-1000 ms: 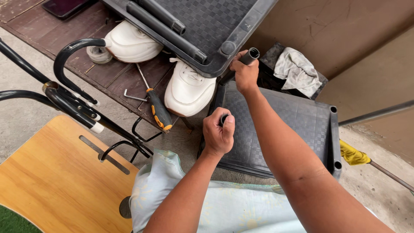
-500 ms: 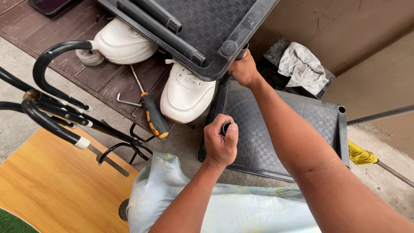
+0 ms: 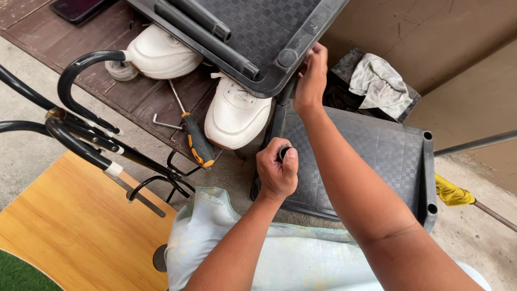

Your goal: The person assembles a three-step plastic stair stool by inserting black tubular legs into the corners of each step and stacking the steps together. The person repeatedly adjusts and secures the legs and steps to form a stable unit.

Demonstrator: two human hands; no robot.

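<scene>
Nearest us, our left hand (image 3: pixel 277 170) is closed in a fist around the top end of a dark post (image 3: pixel 284 153), thumb pressed over its tip. The post stands at the near left corner of the lower shelf (image 3: pixel 371 156), a grey plastic tray with a checkered surface lying on the concrete just past our lap. Left of that shelf, a screwdriver (image 3: pixel 198 145) with a black and orange handle lies on brown planks, a small hex key (image 3: pixel 161 123) just beside it. Beyond the screwdriver stand two white shoes (image 3: pixel 234 113), partly under the upper shelf (image 3: pixel 269 32), which is tilted above the far left corner of the lower shelf. Our right hand (image 3: pixel 311 81) reaches to that upper shelf's corner socket; its fingers curl around the corner, though we cannot tell what they pinch. Behind the lower shelf, a grey rag (image 3: pixel 379 81) lies on a dark box. Right of the shelf lies a yellow handle (image 3: pixel 452 193).
</scene>
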